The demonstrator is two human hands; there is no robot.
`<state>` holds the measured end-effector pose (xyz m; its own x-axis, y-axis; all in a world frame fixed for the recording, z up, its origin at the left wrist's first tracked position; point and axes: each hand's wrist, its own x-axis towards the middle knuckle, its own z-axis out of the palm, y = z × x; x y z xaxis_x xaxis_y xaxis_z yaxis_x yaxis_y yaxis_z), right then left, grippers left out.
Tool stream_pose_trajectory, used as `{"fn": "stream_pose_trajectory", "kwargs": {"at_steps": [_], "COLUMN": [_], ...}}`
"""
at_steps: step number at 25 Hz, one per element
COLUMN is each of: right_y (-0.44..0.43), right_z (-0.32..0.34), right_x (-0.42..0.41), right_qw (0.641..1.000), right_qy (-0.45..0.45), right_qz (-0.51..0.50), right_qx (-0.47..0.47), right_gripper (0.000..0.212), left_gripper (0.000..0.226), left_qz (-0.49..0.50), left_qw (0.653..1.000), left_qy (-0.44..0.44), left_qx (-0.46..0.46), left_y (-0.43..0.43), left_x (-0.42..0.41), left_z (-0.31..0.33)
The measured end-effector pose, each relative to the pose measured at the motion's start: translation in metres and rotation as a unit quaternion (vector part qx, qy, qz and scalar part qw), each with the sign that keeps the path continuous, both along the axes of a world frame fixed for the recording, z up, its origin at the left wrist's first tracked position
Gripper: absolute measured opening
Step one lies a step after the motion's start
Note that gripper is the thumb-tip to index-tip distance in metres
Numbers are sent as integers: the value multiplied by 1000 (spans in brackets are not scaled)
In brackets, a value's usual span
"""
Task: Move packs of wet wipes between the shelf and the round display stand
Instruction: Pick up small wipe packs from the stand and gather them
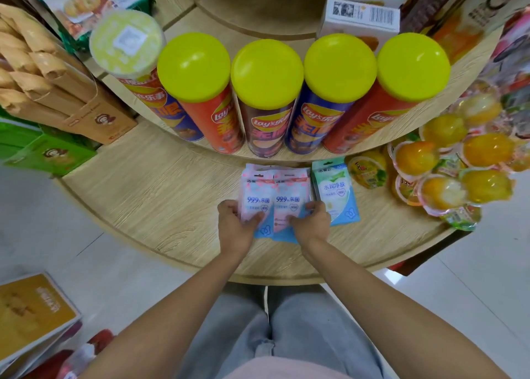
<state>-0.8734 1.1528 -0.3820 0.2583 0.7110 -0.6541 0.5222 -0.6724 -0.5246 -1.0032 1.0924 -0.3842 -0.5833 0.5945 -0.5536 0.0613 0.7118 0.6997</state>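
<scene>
- Two pink packs (271, 199) lie side by side on the stand (172, 195), on its lower tier in front of the chip cans (266, 97), with a green pack (335, 192) just to their right.
- The left grip (235, 224) pinches the left pack's outer edge, and the right grip (312, 221) is clamped on the right pack's.
- Holding one pack each by its outer side probably lets both be squared or lifted together.

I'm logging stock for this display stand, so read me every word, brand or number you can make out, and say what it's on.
"99.9% 杀菌": left pink pack in the left hand, and right pink pack in the right hand.
"水润净肤": green wipes pack beside them.
"Lay's 乐事": chip cans.
Small print on the packs, the snack boxes and jelly cups: too blurred to read.
</scene>
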Motion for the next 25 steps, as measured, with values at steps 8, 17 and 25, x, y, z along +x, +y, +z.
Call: {"fn": "stream_pose_trajectory", "kwargs": {"at_steps": [8,17,25], "right_y": [-10,-62,-237], "right_z": [-6,34,65], "right_x": [13,77,125], "right_qw": [996,954,819], "right_qy": [63,272,244], "right_qz": [41,-128,-502], "right_qx": [-42,16,134], "right_gripper": [39,29,24], "left_gripper": [28,12,26], "left_qz": [-57,-92,-492], "left_qw": [997,979,841], "left_qy": [-39,-170,-221], "left_qx": [-26,71,45], "left_y": [-12,-25,-5], "left_x": [-14,-22,87], "left_z": [-6,35,71]}}
